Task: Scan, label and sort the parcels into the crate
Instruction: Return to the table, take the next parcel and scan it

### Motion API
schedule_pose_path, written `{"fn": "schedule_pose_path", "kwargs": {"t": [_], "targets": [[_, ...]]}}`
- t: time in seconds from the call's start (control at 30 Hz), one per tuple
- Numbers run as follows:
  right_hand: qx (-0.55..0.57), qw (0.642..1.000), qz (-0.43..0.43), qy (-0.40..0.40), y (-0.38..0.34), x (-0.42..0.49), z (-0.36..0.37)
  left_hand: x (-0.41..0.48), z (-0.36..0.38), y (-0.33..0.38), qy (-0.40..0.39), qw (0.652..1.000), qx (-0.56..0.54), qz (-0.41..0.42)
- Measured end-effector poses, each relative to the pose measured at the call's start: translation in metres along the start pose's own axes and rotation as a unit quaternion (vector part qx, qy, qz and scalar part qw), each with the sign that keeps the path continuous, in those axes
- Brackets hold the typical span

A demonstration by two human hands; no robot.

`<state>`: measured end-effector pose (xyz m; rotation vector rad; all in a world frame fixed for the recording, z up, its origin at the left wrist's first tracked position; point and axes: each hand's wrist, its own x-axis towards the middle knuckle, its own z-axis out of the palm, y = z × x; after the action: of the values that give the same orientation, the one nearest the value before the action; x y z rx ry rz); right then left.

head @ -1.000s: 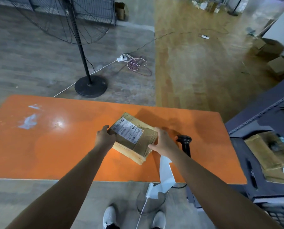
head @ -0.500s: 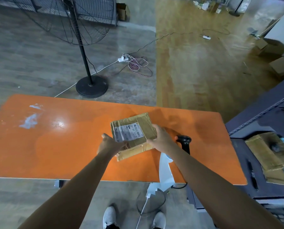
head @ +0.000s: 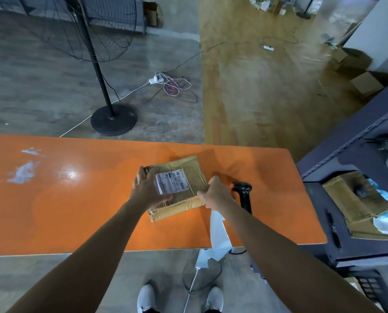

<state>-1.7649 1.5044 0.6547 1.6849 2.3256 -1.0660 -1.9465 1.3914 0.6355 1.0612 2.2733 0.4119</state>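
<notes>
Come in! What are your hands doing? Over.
Left hand and right hand hold parcel, label up, at table. Scanner by right hand. Nothing blocking.

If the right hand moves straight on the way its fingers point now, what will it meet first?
The brown taped cardboard parcel: the right hand grips its near right edge, fingers aimed left across it, so contact is immediate.

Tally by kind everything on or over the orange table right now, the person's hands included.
Parcel: 1
Handheld scanner: 1
White label strip: 1
Hands: 2, the left hand and the right hand, both holding the parcel
Total: 5
</notes>
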Motion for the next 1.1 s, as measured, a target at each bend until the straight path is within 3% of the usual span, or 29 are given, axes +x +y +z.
{"fn": "schedule_pose_path", "kwargs": {"t": [0.17,0.4,0.6,0.73,0.93,1.1], "targets": [[0.011,0.999,-0.022,-0.024,0.001,-0.003,0.000,0.015,-0.010,0.002,-0.011,0.995,0.092,0.046],[-0.066,0.988,-0.127,-0.058,0.000,-0.003,0.006,0.000,-0.006,0.009,-0.002,0.998,0.055,0.021],[-0.111,0.978,-0.169,-0.042,0.020,0.010,-0.005,-0.018,0.005,0.023,0.041,0.988,0.144,-0.028],[-0.108,0.988,-0.109,0.005,0.044,0.014,-0.027,-0.013,0.013,0.055,0.083,0.979,0.184,0.021],[-0.092,0.993,-0.007,0.080,0.103,0.009,-0.048,-0.008,0.052,0.126,0.076,0.973,0.194,0.098],[0.011,0.997,0.056,0.044,0.141,0.017,-0.045,-0.008,0.083,0.156,0.067,0.970,0.209,0.103]]}}
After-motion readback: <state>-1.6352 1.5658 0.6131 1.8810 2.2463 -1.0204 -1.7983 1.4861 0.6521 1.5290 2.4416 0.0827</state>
